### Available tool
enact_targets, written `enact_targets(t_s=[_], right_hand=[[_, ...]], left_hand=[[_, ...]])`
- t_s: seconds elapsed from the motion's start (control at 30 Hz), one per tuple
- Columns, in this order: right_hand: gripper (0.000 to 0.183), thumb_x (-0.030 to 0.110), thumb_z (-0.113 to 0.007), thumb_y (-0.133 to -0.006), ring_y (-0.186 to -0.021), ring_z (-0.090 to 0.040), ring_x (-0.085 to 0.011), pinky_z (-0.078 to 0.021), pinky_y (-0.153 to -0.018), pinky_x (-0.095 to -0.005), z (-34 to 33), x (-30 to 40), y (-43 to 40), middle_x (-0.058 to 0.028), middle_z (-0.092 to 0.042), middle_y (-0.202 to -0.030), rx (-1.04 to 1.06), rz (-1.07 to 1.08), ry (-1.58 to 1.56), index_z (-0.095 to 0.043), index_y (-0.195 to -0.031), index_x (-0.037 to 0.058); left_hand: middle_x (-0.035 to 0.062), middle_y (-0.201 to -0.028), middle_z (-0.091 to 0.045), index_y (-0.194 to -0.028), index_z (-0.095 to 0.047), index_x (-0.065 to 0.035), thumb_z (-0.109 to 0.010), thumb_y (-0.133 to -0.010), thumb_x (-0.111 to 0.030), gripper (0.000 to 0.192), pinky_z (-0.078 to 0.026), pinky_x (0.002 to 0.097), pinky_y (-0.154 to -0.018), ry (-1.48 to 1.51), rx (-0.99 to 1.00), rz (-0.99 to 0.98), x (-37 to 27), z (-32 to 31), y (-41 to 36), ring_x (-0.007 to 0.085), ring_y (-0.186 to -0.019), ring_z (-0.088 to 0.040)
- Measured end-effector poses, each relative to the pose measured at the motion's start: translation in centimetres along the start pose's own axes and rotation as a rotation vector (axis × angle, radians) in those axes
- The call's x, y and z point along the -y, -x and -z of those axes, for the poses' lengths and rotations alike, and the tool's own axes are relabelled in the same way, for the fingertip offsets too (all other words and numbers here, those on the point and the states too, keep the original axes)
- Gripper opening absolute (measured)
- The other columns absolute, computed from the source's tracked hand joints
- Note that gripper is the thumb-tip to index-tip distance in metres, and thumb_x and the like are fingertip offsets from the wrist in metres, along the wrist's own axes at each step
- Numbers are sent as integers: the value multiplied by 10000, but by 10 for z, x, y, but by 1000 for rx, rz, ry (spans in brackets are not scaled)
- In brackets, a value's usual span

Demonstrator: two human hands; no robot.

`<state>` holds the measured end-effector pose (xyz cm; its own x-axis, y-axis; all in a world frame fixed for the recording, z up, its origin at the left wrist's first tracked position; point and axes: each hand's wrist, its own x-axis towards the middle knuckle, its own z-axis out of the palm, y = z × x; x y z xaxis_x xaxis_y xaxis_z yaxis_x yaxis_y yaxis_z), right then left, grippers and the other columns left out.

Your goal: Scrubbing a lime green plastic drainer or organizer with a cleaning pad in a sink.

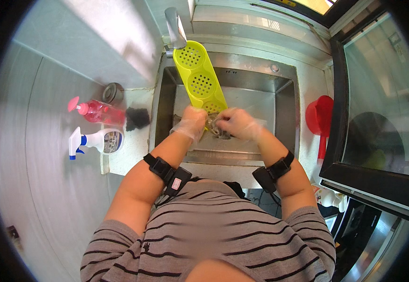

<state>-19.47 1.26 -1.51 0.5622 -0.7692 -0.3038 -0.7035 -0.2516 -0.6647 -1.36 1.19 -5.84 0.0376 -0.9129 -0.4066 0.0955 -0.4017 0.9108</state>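
Observation:
A long lime-green plastic rack [207,90] with perforated round hollows slants over the stainless-steel sink [239,155]. Its far end lies below the chrome faucet [175,28]. My left hand [194,119], in a clear thin plastic glove, grips the rack's near end by its left edge. In the same kind of glove, my right hand [235,122] presses a crumpled grey-brown cloth [218,127] against that near end. The fingers partly hide the cloth and the rack's last hollow.
Left of the sink stand a pink pump bottle [104,112], a white spray bottle [107,141], a black scouring pad [137,118] and a round grey container [113,92]. On the right lies a red dipper [320,116], beside a black-framed glass panel [377,105].

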Motion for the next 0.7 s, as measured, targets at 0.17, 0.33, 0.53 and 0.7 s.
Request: enact_targets(t_s=[0.17, 0.33, 0.53, 0.7], right_hand=[[150, 195, -582, -876, -736, -560, -101, -465, -656, -265, 22, -22, 8, 8, -624, -810, -569, -183, -1136, -630, -889, 53], [128, 184, -604, -870, -705, -520, -92, -441, -621, -249, 15, -17, -4, 22, -569, -792, -747, -157, -883, -610, -901, 59], [242, 163, -736, -722, -866, -595, -322, -498, -746, -360, -8, -5, -18, -144, -604, -923, -774, -64, -193, -596, -891, 60], [257, 182, -710, -743, -778, -614, -323, -493, -711, -380, -21, -9, -20, -150, -623, -840, -762, -190, -280, -579, -920, 50]], left_hand=[[127, -853, -633, -959, -594, 54, -516, -770, -83, 247, -464, 344, -684, 3, 136, 77, 1, 9, 1, 221, -774, -597], [106, -887, -621, -984, -583, 50, -478, -761, -33, 260, -475, 330, -741, -42, 120, 68, -8, -8, 11, 232, -815, -599], [112, -791, -625, -922, -601, 40, -480, -762, -49, 219, -470, 340, -668, -326, 150, -138, -2, -11, 15, 230, -730, -597], [103, -728, -610, -822, -594, 28, -490, -751, -62, 155, -462, 366, -607, -501, 70, -279, 14, -5, 6, 239, -649, -581]])
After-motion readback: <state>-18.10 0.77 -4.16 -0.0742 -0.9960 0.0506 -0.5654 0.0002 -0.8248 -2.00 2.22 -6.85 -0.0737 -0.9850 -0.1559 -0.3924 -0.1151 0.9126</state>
